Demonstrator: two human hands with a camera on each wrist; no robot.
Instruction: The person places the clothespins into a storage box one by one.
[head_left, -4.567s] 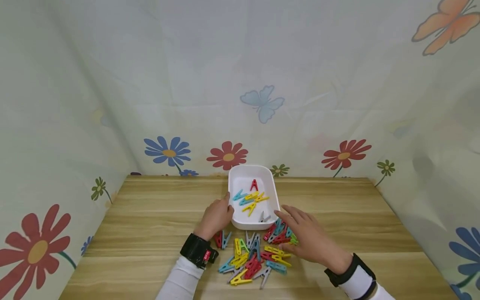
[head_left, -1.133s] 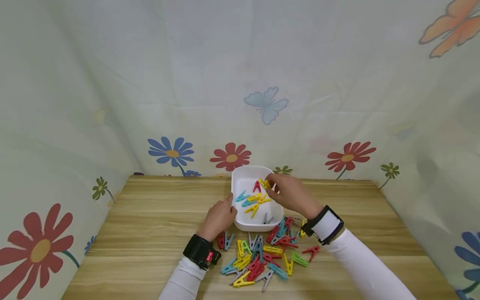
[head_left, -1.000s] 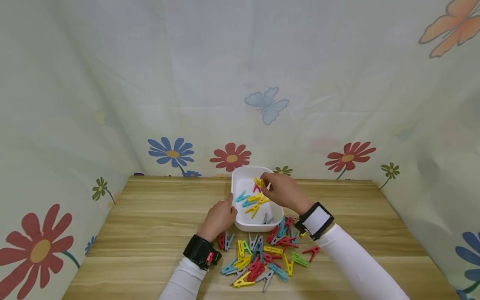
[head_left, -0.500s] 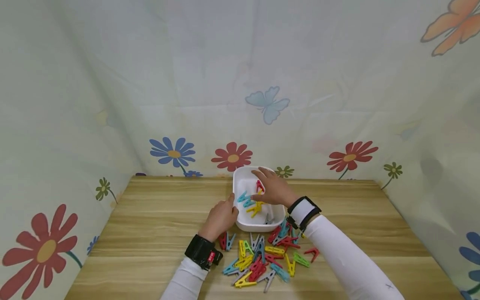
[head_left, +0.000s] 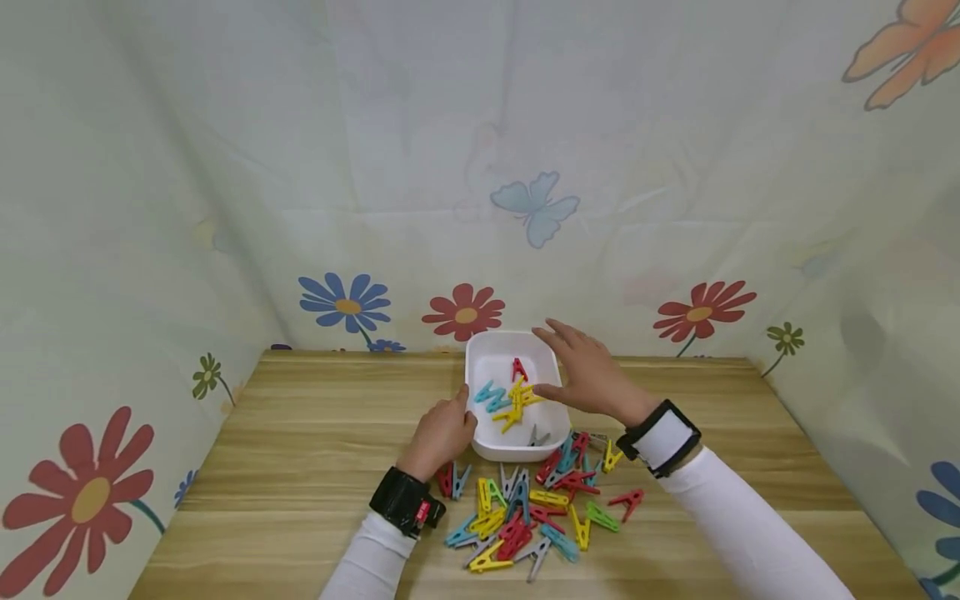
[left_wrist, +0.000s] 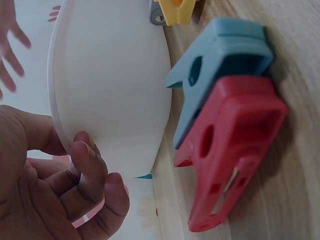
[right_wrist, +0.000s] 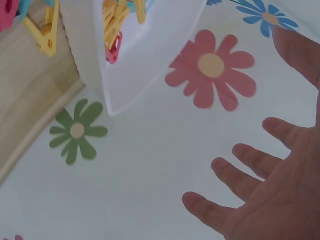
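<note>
Left hand grips the near-left rim of the white tub, fingers curled on the wall; the left wrist view shows the fingertips pressed to the tub's outer side. Right hand hovers over the tub's right edge, fingers spread and straight, holding nothing; the right wrist view shows the same splayed fingers in the air.

The tub sits centre frame on the wooden table, near its back edge. Inside it: a red peg toward the back, teal pegs on the left, yellow pegs in the middle, and a grey peg by the near wall.

Below the tub, lower centre, lies a loose pile of pegs in red, yellow, teal, green and grey. A red and blue pair lies just beside the left wrist, close up in the left wrist view.

Flower-and-butterfly printed cloth fills the upper frame and both sides.
</note>
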